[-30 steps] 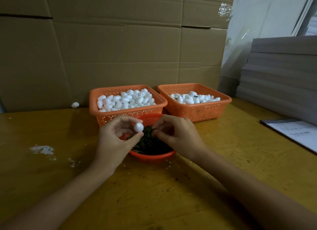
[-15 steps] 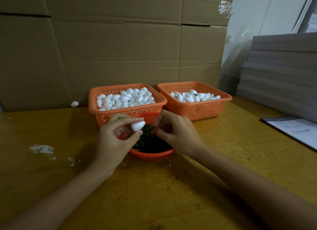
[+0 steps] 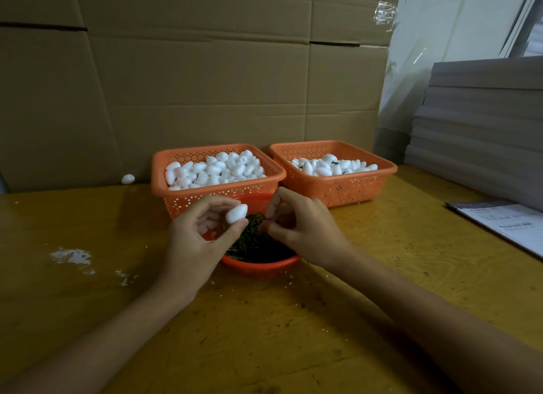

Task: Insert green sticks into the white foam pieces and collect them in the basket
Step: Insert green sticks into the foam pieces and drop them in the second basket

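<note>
Foam piece (image 3: 236, 212): white, egg-shaped, pinched between the left hand's (image 3: 199, 235) thumb and forefinger. Right hand (image 3: 299, 226): fingertips closed just beside it, seemingly on a green stick (image 3: 262, 217), too thin to confirm. Under the fingers: red bowl (image 3: 258, 268) of green sticks (image 3: 255, 246). Beyond them: left basket (image 3: 205, 194), heaped with foam; right basket (image 3: 346, 189), fewer pieces.

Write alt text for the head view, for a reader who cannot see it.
A person's left hand pinches a white foam piece while the right hand pinches a green stick above a red bowl of sticks; two orange baskets of foam stand behind.
</note>
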